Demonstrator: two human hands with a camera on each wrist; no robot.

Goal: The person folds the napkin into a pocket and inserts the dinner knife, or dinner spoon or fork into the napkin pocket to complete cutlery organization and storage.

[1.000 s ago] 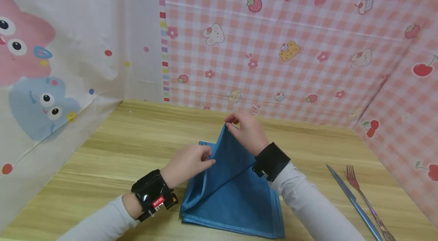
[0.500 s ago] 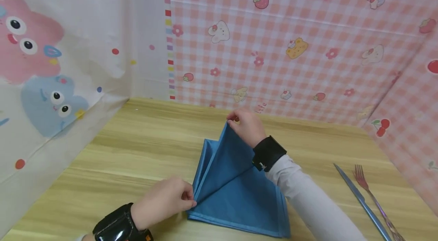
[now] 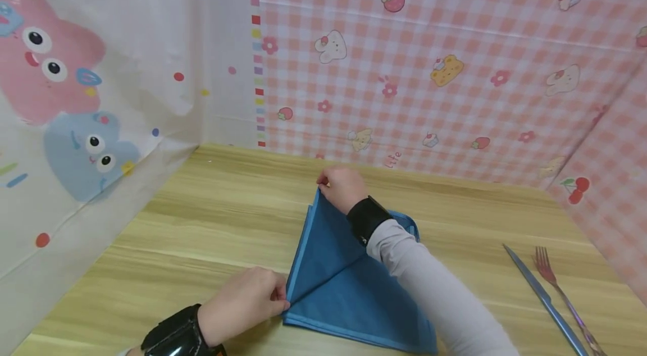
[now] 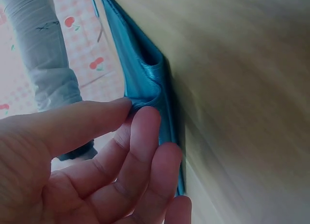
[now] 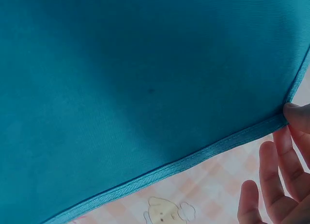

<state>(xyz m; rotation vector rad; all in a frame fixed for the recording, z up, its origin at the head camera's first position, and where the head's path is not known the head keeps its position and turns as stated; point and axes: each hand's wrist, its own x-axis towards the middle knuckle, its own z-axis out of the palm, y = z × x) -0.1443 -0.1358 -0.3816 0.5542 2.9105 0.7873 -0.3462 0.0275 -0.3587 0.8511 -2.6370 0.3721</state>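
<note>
A blue cloth napkin (image 3: 364, 294), folded in layers, lies on the wooden table with its upper layer lifted at the far left. My right hand (image 3: 345, 187) pinches the raised corner between thumb and finger; the right wrist view shows the hemmed edge of the napkin (image 5: 160, 171) stretching away from that pinch. At the near left corner, my left hand (image 3: 247, 300) pinches the folded edge. Close up in the left wrist view, thumb and fingertips hold the bunched layers of the napkin (image 4: 140, 74). Part of the napkin is hidden under my right forearm.
A table knife (image 3: 543, 297) and a fork (image 3: 566, 294) lie side by side on the table (image 3: 202, 221) to the right. A pink checked cloth (image 3: 404, 64) hangs behind, and a white printed cloth (image 3: 167, 64) hangs at the left.
My left hand has come down from the napkin's upper left side to its near left corner and pinches there. My right hand has carried the raised corner leftward and the flap now lies flatter.
</note>
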